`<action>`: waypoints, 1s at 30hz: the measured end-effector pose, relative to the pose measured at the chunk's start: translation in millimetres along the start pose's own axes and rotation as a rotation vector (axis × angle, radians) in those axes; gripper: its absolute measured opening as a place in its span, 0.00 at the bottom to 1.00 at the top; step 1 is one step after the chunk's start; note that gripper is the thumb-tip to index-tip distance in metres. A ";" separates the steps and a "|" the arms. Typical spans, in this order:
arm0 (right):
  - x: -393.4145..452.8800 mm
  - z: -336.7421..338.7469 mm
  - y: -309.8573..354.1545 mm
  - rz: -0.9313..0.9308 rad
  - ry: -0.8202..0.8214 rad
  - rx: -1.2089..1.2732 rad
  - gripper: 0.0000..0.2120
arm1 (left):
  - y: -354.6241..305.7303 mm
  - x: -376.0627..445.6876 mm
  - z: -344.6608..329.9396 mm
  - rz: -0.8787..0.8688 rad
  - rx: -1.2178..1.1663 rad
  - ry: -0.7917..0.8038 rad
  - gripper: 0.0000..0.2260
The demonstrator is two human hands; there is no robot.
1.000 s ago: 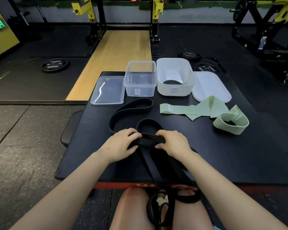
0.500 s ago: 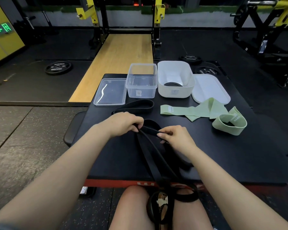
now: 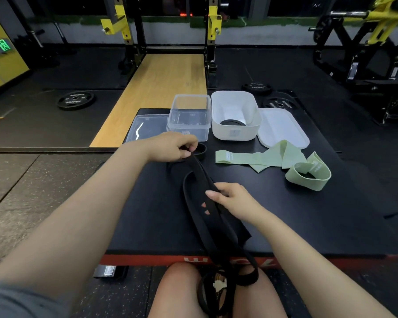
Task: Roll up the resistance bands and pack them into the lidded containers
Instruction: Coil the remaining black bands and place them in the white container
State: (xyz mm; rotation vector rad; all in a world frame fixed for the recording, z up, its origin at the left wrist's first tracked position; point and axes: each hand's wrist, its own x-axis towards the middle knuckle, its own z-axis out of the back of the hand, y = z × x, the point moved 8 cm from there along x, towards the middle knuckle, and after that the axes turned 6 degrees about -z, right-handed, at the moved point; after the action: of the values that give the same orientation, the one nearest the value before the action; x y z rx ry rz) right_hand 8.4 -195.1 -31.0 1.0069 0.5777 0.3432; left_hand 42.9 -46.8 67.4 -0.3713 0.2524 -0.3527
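On the black table (image 3: 331,221), my left hand (image 3: 170,146) pinches the far end of the long black band (image 3: 200,203) and my right hand (image 3: 232,199) grips its middle, so I think I am pulling it straight, and next I should roll it up for the clear box (image 3: 190,117).

I see a black resistance band (image 3: 204,203), 2 pale green bands (image 3: 273,157), a clear container (image 3: 190,115), a white container (image 3: 235,115), a black tabletop (image 3: 308,221) with a red edge, and yellow rack brackets (image 3: 115,26).
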 end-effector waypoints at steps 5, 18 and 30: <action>-1.9 -3.4 9.0 -0.039 0.063 0.336 0.10 | -7.4 1.0 9.9 0.019 -0.038 -0.090 0.04; 5.1 6.4 28.7 0.033 0.013 0.781 0.07 | 5.4 -43.3 -38.5 0.222 -0.449 -0.753 0.09; 18.2 32.3 71.4 0.191 -0.064 0.977 0.12 | -49.4 -41.7 -109.4 0.009 -1.139 -0.453 0.02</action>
State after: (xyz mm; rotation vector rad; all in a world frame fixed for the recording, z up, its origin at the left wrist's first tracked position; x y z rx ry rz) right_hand 41.7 -172.3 38.5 2.0146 0.5956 0.1823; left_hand -42.4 -107.8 -4.4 -1.5492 -0.0186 -0.0723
